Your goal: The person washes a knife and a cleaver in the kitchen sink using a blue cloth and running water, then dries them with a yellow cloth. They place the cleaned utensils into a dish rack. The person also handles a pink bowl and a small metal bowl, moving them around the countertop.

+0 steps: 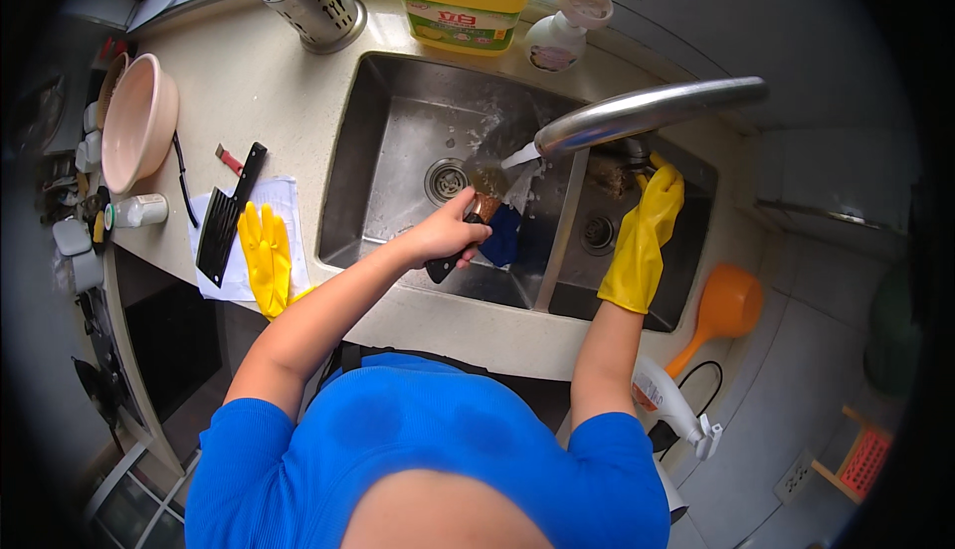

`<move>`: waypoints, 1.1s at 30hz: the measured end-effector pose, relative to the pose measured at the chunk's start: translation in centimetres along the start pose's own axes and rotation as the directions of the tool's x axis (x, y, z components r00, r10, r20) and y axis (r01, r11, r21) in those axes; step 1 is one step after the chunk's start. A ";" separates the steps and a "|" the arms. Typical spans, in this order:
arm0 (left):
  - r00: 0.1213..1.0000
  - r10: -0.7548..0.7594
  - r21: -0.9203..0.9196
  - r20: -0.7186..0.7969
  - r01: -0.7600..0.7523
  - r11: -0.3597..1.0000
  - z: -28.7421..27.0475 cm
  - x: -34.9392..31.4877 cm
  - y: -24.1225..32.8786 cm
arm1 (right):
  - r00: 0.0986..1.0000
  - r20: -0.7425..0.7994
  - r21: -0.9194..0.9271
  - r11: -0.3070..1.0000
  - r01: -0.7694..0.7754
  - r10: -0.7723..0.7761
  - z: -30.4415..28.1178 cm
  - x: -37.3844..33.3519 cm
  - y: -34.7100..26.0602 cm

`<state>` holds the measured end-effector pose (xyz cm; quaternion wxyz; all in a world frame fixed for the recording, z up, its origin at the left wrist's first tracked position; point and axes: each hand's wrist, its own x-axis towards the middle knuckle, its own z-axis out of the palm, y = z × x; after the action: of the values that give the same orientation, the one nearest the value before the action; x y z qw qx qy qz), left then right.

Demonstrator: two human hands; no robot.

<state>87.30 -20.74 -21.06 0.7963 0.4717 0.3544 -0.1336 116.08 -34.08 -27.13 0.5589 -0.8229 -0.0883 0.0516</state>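
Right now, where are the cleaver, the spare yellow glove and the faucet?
cleaver (221, 231): head view, on the middle of its dark blade.
spare yellow glove (266, 259): head view, on its palm, lying on the counter.
faucet (647, 109): head view, midway along the metal spout.

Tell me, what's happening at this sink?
A person stands at a double sink, washing up. The bare left hand grips a dark-handled knife under water running from the tap, over the left basin. The right hand, in a yellow glove, reaches to the base of the tap above the right basin. A second yellow glove lies on the counter beside a cleaver.
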 end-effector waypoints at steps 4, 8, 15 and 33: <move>0.854 0.480 0.866 -0.201 -0.074 0.494 -2.0 0.6 -4.5 | 1.000 0.008 0.034 0.999 -0.008 0.008 0.0 0.0 -0.4; 0.807 0.552 0.941 -0.209 0.011 0.339 -2.9 1.1 -3.3 | 1.000 0.013 0.086 0.996 -0.007 0.006 -0.2 -0.3 -1.3; 0.811 0.502 0.941 -0.299 0.164 0.296 -5.6 0.2 -4.7 | 0.998 0.055 -0.478 0.878 0.021 0.006 -0.3 0.1 -3.3; 0.667 0.600 0.897 -0.442 0.334 0.289 -7.1 -7.0 -6.8 | 0.692 0.610 0.548 0.836 -0.016 -0.387 -1.7 -12.7 -20.0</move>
<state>75.49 -19.09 -22.81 0.1499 0.8847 0.4397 -0.0388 102.20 -30.99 -8.15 0.6832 -0.5467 -0.3621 0.3213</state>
